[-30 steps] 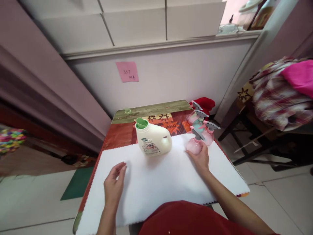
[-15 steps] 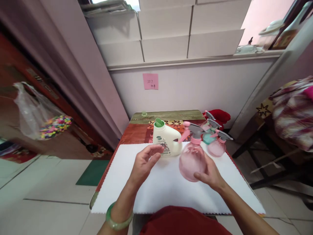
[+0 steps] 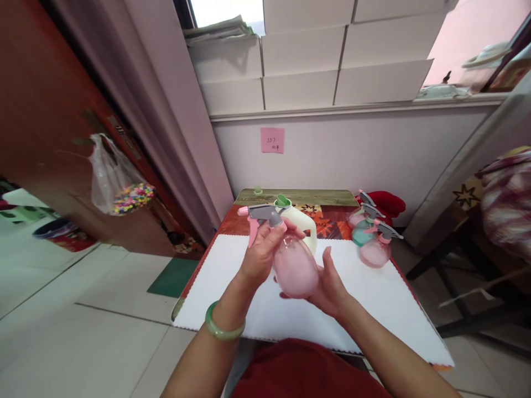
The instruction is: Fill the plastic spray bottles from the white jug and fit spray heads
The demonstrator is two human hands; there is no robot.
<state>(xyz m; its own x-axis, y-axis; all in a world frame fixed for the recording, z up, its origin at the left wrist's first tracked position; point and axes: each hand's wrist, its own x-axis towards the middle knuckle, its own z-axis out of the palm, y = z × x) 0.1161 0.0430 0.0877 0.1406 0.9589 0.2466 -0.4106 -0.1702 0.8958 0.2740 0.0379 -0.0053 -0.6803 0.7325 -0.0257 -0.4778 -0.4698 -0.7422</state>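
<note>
A pink spray bottle (image 3: 295, 268) with a grey and pink trigger head is held tilted above the white mat (image 3: 357, 315), its nozzle toward the left. My left hand (image 3: 263, 249) is wrapped round its neck, just under the trigger head. From below, my right hand (image 3: 327, 290) cups the round base, thumb raised and fingers partly hidden behind the bottle. Behind the spray bottle stands a cream jug (image 3: 299, 221) with a green spout, mostly covered by it and my left hand.
More spray bottles, pink (image 3: 375, 253) and teal (image 3: 363, 234), stand at the table's right edge. A small green cap (image 3: 258, 191) lies at the back left. A red cloth item (image 3: 390, 203) is behind the bottles. A bag of colourful pieces (image 3: 133, 198) hangs from the door.
The spray bottle has moved left and tilted. My left hand, empty before, now grips its neck, while my right hand has shifted from its side to underneath. The camera view has turned slightly left.
</note>
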